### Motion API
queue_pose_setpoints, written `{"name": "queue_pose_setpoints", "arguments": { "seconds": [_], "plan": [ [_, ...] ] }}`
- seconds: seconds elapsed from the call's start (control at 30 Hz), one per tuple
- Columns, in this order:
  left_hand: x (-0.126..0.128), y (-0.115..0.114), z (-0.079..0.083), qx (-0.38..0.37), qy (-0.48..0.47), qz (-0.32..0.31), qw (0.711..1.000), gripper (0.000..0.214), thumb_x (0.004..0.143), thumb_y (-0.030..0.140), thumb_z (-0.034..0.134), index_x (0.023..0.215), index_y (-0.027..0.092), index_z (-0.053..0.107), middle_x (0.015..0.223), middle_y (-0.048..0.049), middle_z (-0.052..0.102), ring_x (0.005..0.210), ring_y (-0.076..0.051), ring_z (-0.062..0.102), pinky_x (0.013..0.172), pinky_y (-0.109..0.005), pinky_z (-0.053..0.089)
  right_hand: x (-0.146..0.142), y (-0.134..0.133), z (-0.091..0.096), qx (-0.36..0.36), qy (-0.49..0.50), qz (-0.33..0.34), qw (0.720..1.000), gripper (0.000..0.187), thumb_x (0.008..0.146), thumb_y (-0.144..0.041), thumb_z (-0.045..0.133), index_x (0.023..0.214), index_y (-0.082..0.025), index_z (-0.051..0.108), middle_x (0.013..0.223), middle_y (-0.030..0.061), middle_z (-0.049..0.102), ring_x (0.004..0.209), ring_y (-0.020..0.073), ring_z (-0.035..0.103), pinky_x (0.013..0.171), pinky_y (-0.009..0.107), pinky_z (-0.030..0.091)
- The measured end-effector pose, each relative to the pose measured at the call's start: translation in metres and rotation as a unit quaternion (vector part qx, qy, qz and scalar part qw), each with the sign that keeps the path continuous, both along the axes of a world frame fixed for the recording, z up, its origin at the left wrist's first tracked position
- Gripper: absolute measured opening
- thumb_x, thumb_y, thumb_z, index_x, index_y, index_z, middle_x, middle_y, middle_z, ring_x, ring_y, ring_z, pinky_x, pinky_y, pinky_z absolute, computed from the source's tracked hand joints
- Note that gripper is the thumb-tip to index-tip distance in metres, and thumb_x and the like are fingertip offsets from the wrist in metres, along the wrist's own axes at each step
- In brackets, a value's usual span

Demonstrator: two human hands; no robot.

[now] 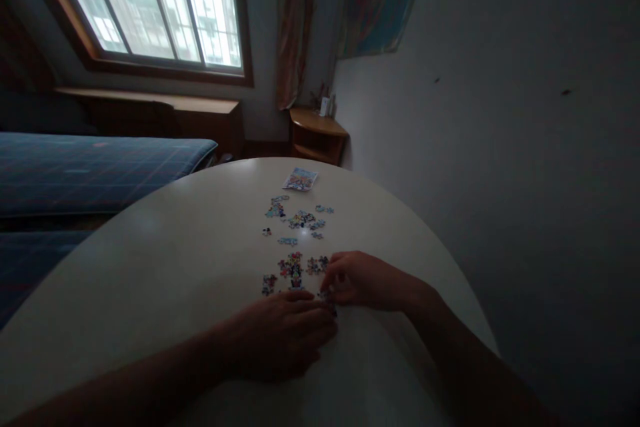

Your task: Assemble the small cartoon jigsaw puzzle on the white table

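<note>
Small colourful jigsaw pieces lie on a round white table (pixel 165 260). A joined cluster of pieces (pixel 293 268) sits just beyond my hands. My left hand (pixel 283 340) lies flat on the table, fingers stretched toward a dark piece (pixel 329 300). My right hand (pixel 363 280) is curled, its fingertips pinched on that same small piece near the left fingertips. Farther off lie more loose pieces (pixel 300 220) and a small printed picture card (pixel 300 179).
A bed with a blue checked cover (pixel 90 170) stands left of the table. A wooden corner shelf (pixel 317 133) and a window (pixel 155 3) are at the back. A grey wall (pixel 500 147) runs close along the table's right side.
</note>
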State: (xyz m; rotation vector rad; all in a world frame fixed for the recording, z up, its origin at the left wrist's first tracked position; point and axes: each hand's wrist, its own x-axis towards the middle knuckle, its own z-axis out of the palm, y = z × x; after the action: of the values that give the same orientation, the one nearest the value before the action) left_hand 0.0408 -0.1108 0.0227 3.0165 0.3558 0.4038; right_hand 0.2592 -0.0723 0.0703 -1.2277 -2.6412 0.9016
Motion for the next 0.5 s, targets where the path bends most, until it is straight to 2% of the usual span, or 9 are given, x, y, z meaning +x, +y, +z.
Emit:
{"name": "queue_pose_setpoints", "arguments": {
  "seconds": [0.27,0.5],
  "plan": [
    [-0.0007,-0.0008,0.0009,0.024,-0.014,0.0,1.0,0.029,0.095,0.02,0.049,0.123,0.014,0.054,0.118,-0.0084,0.065,0.109,-0.02,0.062,0.102,-0.035,0.045,0.0004,-0.0001,-0.004,0.01,0.002,0.001,1.0,0.015,0.073,-0.015,0.071,0.089,-0.018,0.072,0.091,0.0027,0.069,0.079,0.0139,0.061,0.071,0.024,0.044],
    [0.0006,-0.0001,0.0048,0.021,-0.008,-0.009,1.0,0.029,0.098,0.016,0.043,0.125,0.012,0.053,0.117,-0.0108,0.065,0.11,-0.021,0.06,0.097,-0.034,0.048,0.0011,0.0008,-0.0055,0.008,-0.009,-0.007,1.0,0.016,0.072,-0.018,0.071,0.088,-0.018,0.071,0.088,0.0021,0.068,0.076,0.0136,0.061,0.066,0.023,0.043]
  ]
}}
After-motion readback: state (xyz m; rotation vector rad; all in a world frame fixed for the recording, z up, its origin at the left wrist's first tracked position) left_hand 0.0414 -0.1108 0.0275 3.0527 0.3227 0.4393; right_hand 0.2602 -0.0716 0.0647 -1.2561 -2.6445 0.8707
